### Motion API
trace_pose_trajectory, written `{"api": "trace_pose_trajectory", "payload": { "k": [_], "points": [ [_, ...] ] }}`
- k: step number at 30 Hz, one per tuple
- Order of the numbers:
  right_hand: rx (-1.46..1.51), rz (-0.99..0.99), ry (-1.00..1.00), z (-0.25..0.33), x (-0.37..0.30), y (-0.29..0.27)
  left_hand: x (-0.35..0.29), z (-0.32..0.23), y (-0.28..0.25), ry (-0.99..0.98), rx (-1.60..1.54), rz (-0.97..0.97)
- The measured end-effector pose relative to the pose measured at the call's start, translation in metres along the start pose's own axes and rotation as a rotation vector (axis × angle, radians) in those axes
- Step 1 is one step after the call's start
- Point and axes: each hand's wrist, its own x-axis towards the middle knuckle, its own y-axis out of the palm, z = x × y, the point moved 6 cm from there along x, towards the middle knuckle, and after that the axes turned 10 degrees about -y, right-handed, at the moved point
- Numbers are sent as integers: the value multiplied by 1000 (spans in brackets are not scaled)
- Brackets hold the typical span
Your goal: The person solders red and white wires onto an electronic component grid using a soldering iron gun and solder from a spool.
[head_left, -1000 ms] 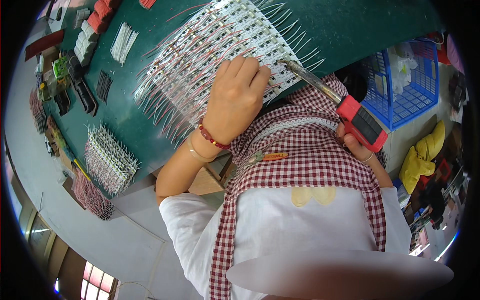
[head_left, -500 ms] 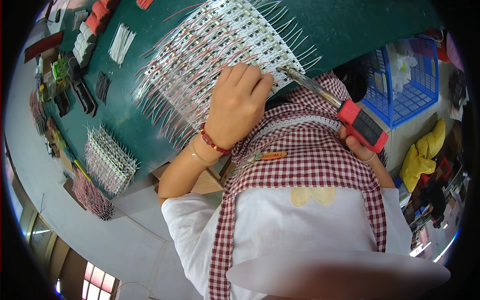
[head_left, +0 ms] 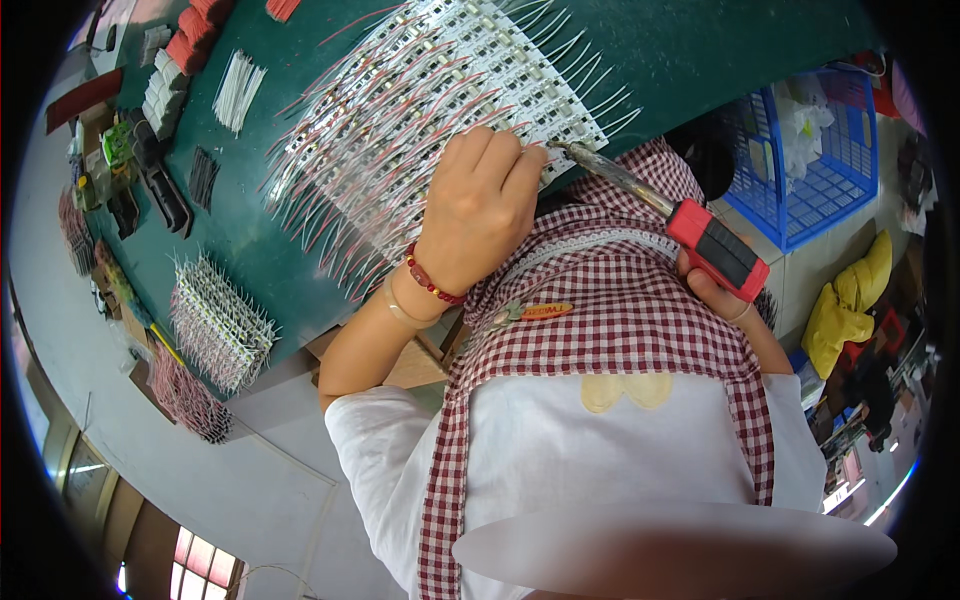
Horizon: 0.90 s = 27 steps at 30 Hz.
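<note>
Green table (head_left: 700, 60), white wire-fringed boards (head_left: 455, 85)

- We bend our left arm (head_left: 365, 350) at the elbow, the left hand (head_left: 482, 195) back-upward — knuckles bent, fingertips mostly hidden.
- We keep our right hand (head_left: 712, 291) curled in a grip — partly hidden, right forearm (head_left: 767, 347) close beside our torso (head_left: 610, 440).

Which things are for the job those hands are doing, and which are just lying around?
For the job:
soldering iron, in the right hand
white circuit-board panel, under the left hand
probably the loose white wires

Seemingly just lying around:
blue plastic basket
yellow bundle
</note>
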Motion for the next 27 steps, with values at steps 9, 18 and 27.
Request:
{"api": "trace_pose_trajectory", "payload": {
  "k": [9,18,27],
  "points": [
    [-45,-37,-30,-3,-10,2,0,-3,0,-11,17,9],
    [-13,1,-16,2,-5,2,1,-5,0,-14,27,11],
    [-118,-28,-21,-3,-9,5,-2,-5,2,-22,25,3]
  ]
}}
